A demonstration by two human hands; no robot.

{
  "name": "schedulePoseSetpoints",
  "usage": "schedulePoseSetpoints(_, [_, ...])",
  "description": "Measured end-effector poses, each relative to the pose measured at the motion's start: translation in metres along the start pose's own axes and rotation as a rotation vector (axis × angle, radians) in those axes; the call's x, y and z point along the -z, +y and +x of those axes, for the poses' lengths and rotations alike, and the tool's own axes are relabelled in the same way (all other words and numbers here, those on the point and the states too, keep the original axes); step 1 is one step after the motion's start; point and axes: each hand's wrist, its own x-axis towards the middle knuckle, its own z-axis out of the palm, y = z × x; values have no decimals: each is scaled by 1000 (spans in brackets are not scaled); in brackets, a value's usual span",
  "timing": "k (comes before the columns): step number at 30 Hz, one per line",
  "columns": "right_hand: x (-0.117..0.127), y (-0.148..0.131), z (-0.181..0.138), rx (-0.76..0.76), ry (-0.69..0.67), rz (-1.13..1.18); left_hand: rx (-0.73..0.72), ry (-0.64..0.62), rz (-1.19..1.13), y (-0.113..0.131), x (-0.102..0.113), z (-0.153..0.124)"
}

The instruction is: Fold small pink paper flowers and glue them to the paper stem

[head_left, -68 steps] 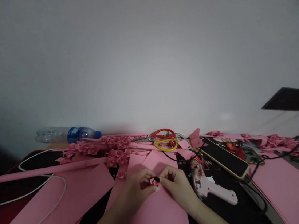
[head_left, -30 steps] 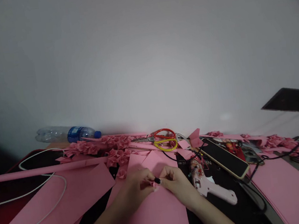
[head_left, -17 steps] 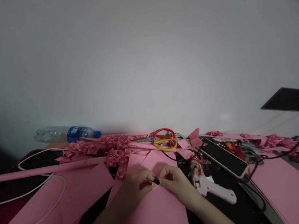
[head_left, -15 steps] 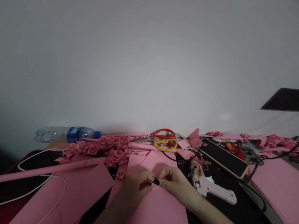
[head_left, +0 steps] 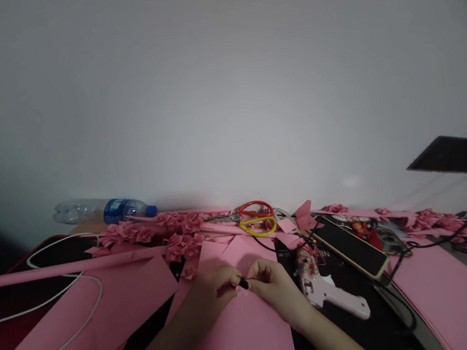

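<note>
My left hand (head_left: 217,283) and my right hand (head_left: 271,285) meet at the fingertips above a large pink paper sheet (head_left: 254,333). Both are closed in a pinch on a small piece of pink paper, mostly covered by the fingers, so its shape is unclear. A dark thumbnail shows between the hands. Just beyond them lie scissors (head_left: 258,227) with one red and one yellow handle loop. Folded pink paper flowers (head_left: 180,245) cluster to the left of the scissors. On the right, a pale pink glue gun (head_left: 340,300) rests close to my right wrist.
A phone (head_left: 352,246) lies right of the glue gun, among black cables. Further right is a stack of pink paper (head_left: 455,289). A long pink paper tube (head_left: 77,267), a white cable (head_left: 98,307) and a plastic bottle (head_left: 115,209) lie on the left. A wall rises behind.
Both hands stay in nearly the same place, with only a slight shift at the fingertips. Nothing else has visibly moved.
</note>
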Motion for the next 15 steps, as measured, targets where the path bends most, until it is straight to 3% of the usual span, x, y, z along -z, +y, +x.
schedulePoseSetpoints(15, [2,0,-1,3,-90,-31,-8,-24,-95,4,2,1])
